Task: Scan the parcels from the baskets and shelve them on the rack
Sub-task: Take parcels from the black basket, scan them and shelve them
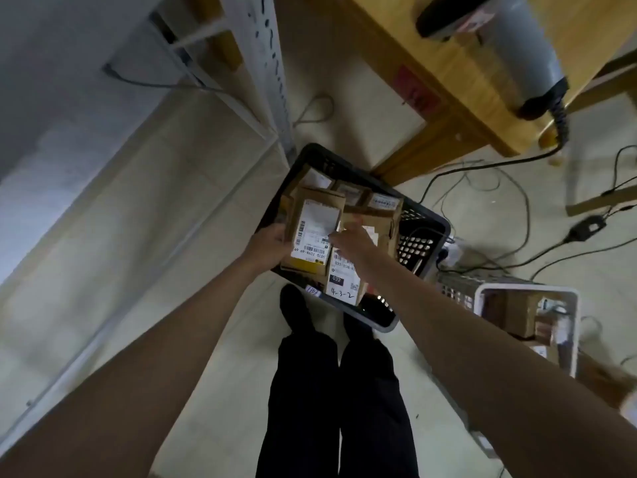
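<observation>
Left hand point(272, 244): grip closed round the left edge of a labelled parcel point(315, 232), raised just above the black basket point(425, 232).
Right hand point(351, 241): fingers lying on the label side of the same parcel; grip state hard to tell, thumb hidden.
Second parcel point(343, 282): marked 4-3-2 by hand, upright at the basket's near edge, just beside the held one.
Black basket: on the floor, several more parcels inside near its far wall.
White basket point(527, 291): on the floor to the right, boxes inside.
Scanner point(517, 46): top right, cabled, untouched.
Rack point(272, 63): left, only its post in view.
Progress: early or middle by appearance; both baskets loaded, held parcel yet to be scanned and shelved.
</observation>
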